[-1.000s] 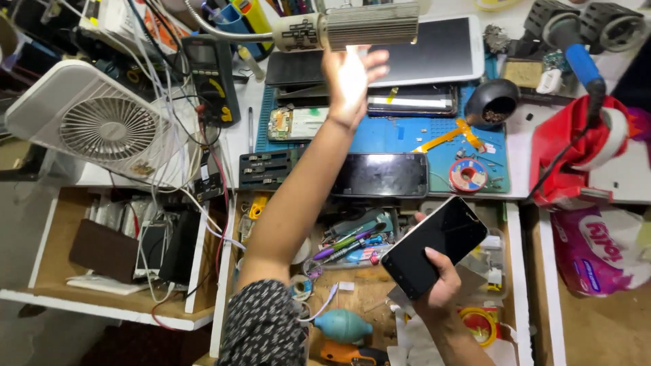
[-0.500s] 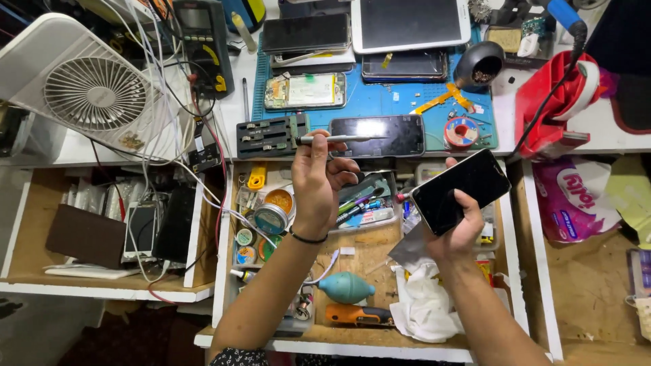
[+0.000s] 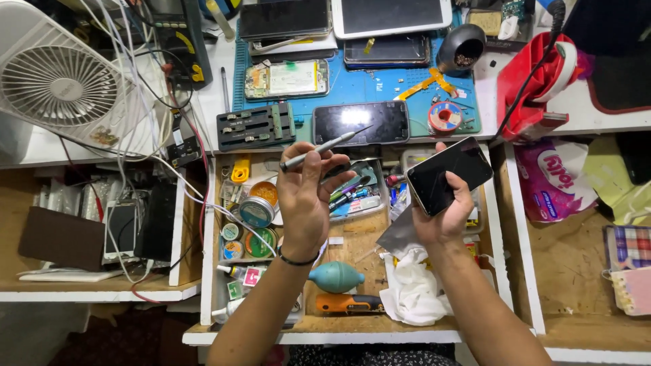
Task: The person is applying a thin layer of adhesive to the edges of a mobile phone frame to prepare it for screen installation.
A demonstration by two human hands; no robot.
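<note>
Your left hand (image 3: 305, 196) has come back from the far worktop (image 3: 352, 88), now with tweezers (image 3: 319, 150) in its grip.

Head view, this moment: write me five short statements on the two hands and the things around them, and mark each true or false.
1. The left hand holds a thin silver tool. True.
2. The right hand holds a white tablet. False: it grips a dark phone with a black screen; the white tablet lies at the back of the bench.
3. Another dark phone lies flat on the blue mat. True.
4. The white fan stands at the right side of the bench. False: it is at the far left.
5. A teal rubber blower lies in the open drawer below the hands. True.
</note>
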